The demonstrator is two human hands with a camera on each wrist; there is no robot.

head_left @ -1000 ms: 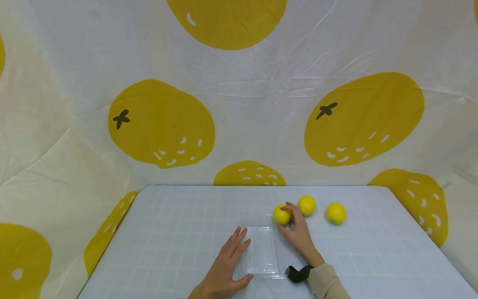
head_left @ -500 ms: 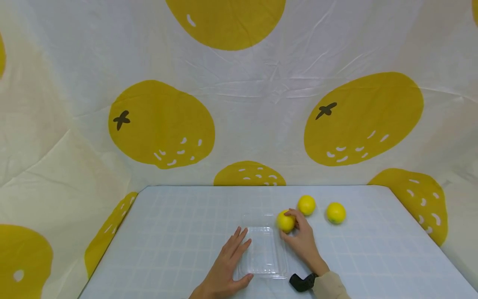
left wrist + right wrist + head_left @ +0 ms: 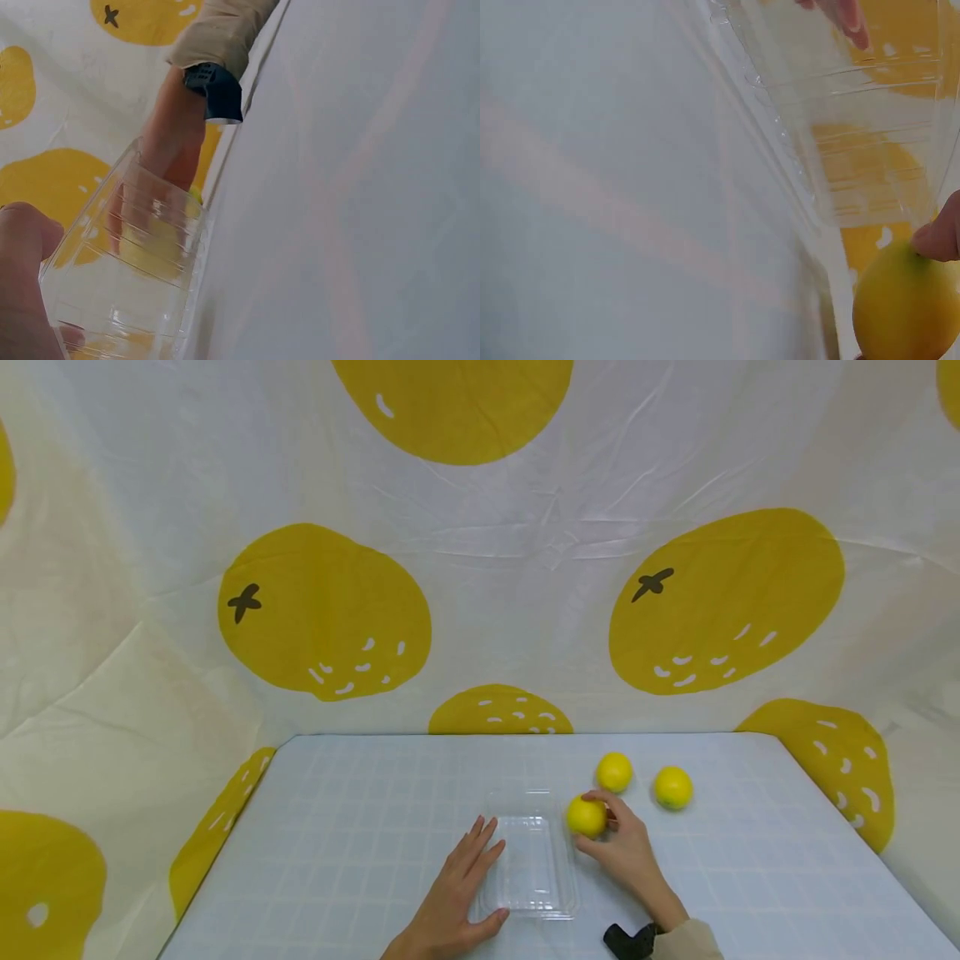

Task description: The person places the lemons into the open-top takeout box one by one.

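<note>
Near the middle of the table lies a clear plastic box (image 3: 528, 868). My left hand (image 3: 457, 893), fingers straight and spread, rests against its left side; the left wrist view shows its thumb and a fingertip at the box wall (image 3: 124, 300). Just off the right rear side of the box, my right hand (image 3: 626, 852) pinches a yellow lemon (image 3: 585, 817) between thumb and fingers. In the right wrist view that lemon (image 3: 904, 304) has a greenish end under a fingertip. Two other lemons stand behind, one at the back (image 3: 614, 772) and one farther right (image 3: 672, 787).
A pale checked cloth covers the table (image 3: 337, 827). A white curtain (image 3: 517, 610) printed with big yellow fruit hangs behind the table and at its sides. A black band with a camera (image 3: 630, 942) sits on my right wrist.
My right hand has drawn the lemon toward me and to the right, from the box's rear right corner to beside its right side. My left hand, the box and the other lemons stay put.
</note>
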